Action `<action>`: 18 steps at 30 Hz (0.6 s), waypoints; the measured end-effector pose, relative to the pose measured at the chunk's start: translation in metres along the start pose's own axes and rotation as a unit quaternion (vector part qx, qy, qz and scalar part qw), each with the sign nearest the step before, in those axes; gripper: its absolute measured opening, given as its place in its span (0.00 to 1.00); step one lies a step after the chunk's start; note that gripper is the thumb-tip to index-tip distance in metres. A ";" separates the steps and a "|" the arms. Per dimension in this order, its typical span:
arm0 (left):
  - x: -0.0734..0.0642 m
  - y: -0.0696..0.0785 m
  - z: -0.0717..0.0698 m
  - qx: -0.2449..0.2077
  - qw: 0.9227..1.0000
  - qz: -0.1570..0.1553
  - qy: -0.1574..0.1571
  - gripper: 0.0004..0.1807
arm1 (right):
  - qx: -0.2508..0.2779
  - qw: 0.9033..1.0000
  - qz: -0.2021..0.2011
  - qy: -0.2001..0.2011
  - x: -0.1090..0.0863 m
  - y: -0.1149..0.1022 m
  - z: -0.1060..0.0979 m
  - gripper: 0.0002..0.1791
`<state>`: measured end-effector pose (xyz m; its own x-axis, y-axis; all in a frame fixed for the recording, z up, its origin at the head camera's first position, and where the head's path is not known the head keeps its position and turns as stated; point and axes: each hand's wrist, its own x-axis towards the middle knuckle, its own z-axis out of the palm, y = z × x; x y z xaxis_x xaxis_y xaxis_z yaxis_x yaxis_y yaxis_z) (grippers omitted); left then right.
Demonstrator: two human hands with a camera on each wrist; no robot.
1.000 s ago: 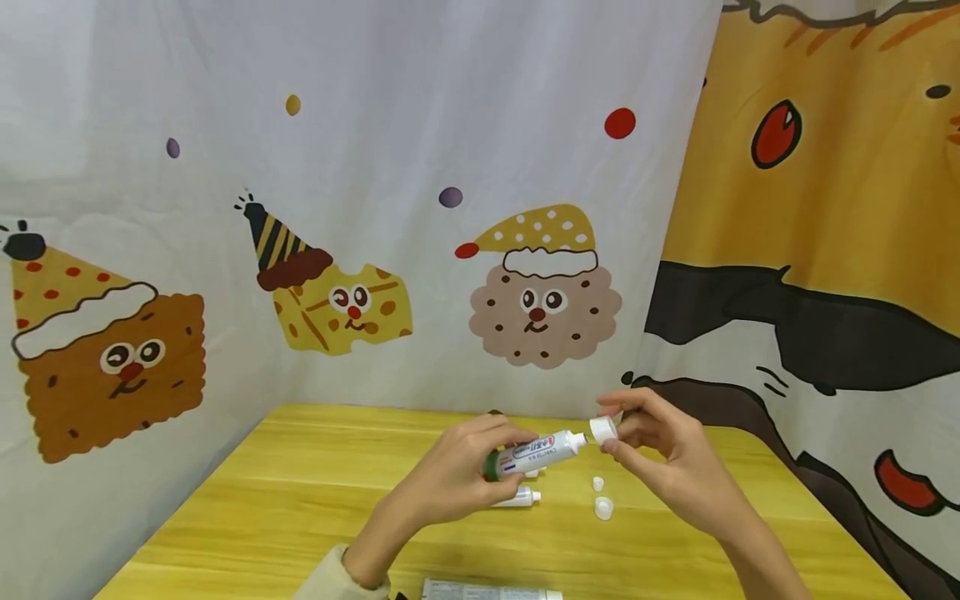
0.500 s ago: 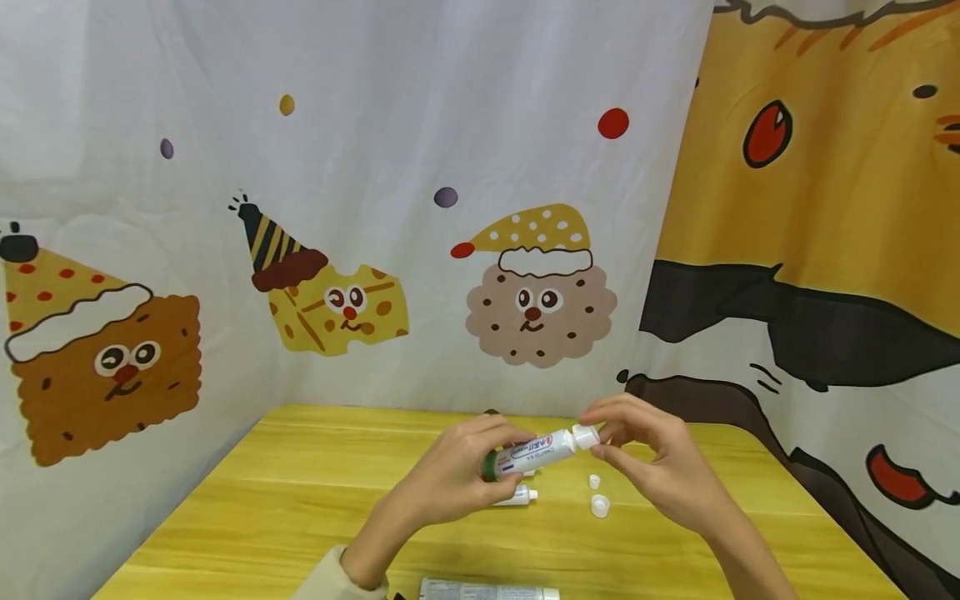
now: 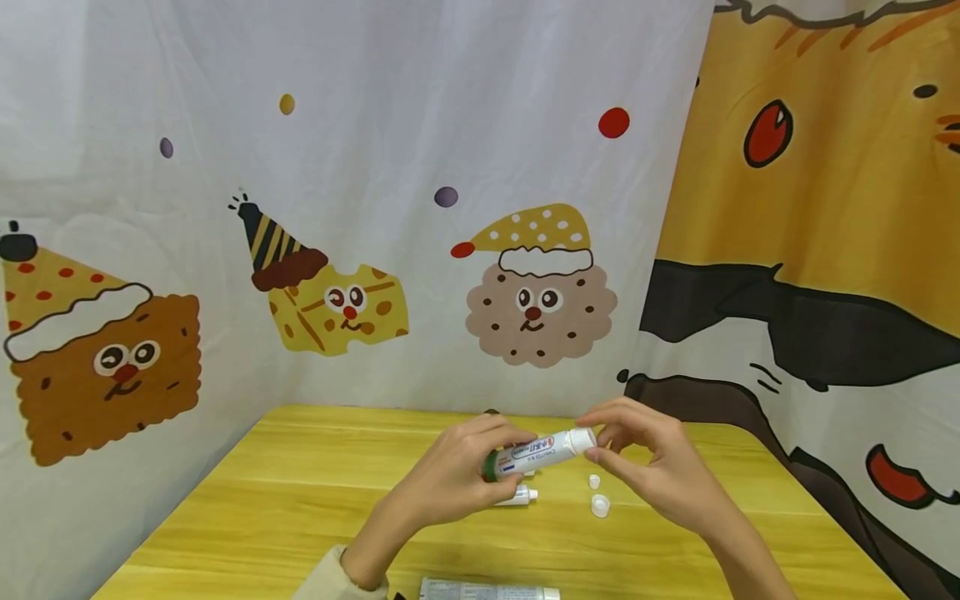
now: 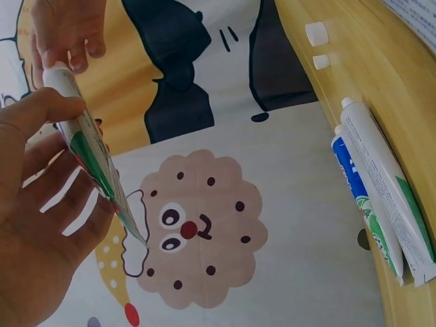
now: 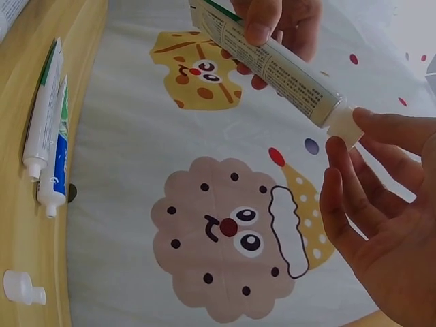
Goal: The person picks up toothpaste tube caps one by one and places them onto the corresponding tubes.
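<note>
My left hand [image 3: 465,467] grips a white and green toothpaste tube [image 3: 534,452] round its body, thumb on one face and fingers behind. The tube is held above the table, its neck end pointing right. At that end sits a white cap [image 3: 581,440], pinched between the thumb and fingertips of my right hand [image 3: 652,462]. In the right wrist view the cap [image 5: 345,127] covers the neck, flush against the tube's shoulder. The left wrist view shows the tube [image 4: 88,139] tapering to its flat crimped end.
Two uncapped toothpaste tubes, one white and green [image 5: 42,116] and one blue and green [image 5: 58,153], lie side by side on the wooden table [image 3: 300,517]. A larger white cap [image 3: 600,506] and a smaller one [image 3: 594,482] lie to their right. Another tube [image 3: 487,590] lies at the near edge.
My right hand has moved left and brought the cap from just off the exposed neck onto the tube's end. The left hand and tube have hardly moved.
</note>
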<state>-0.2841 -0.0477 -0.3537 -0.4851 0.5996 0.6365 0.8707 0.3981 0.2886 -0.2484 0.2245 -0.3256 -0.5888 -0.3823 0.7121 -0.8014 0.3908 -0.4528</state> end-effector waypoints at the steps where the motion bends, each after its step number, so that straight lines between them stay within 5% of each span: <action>1: 0.000 0.000 0.000 0.000 1.000 0.000 0.000 0.23 | -0.002 1.000 0.003 0.000 0.000 0.000 0.000 0.20; 18: 0.000 0.002 -0.001 0.007 1.000 0.008 0.001 0.22 | -0.068 0.995 0.068 0.019 0.000 0.000 0.001 0.08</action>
<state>-0.2827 -0.0472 -0.3525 -0.4714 0.6047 0.6420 0.8769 0.3990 0.2680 -0.2488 0.2233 -0.3262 -0.6839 -0.2877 0.6705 -0.6920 0.5470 -0.4711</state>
